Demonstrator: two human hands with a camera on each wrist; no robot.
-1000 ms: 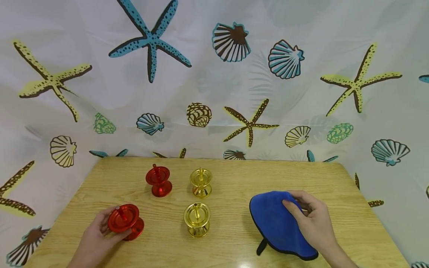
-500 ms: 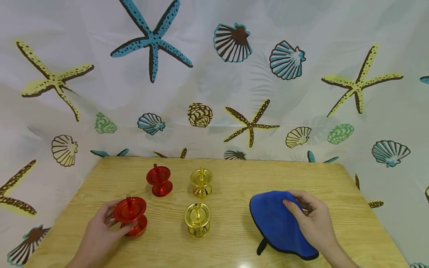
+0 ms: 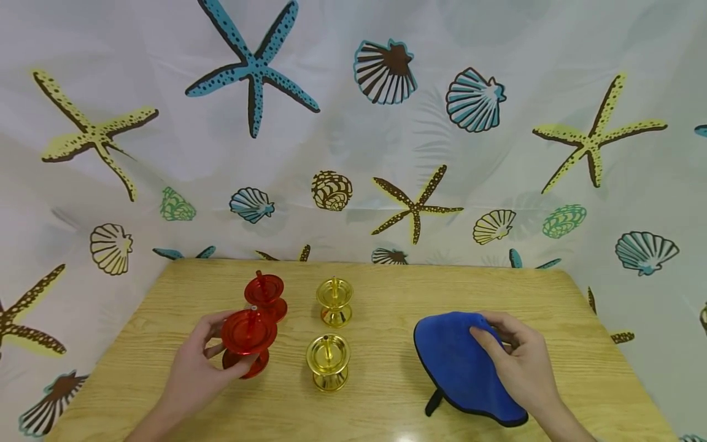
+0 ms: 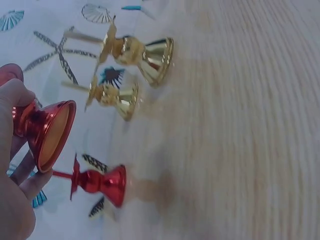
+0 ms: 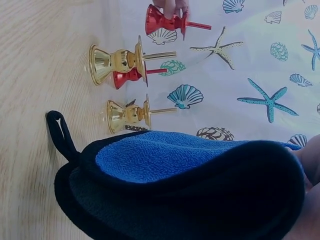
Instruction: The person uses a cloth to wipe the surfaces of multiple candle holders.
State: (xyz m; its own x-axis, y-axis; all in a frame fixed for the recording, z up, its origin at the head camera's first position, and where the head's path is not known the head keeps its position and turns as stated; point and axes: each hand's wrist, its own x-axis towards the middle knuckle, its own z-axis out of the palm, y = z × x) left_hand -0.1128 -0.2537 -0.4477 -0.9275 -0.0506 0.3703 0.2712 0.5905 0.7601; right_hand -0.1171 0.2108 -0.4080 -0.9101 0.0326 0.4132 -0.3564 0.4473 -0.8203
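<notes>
My left hand grips a red metal candle holder, with a dish and a central spike, around its waist. It is lifted off the table; its base underside shows in the left wrist view. Just behind it stands a second red candle holder, partly covered in the head view. To the right are a rear gold candle holder and a front gold one, both upright. My right hand pinches a blue cloth with black edging, folded over and hanging at the right.
The light wood table ends at the back against a white curtain printed with starfish and shells. A black loop sticks out from the cloth's lower edge.
My left hand has carried the red candle holder to the right and slightly back, up to the second red one. The right hand and cloth have hardly moved.
</notes>
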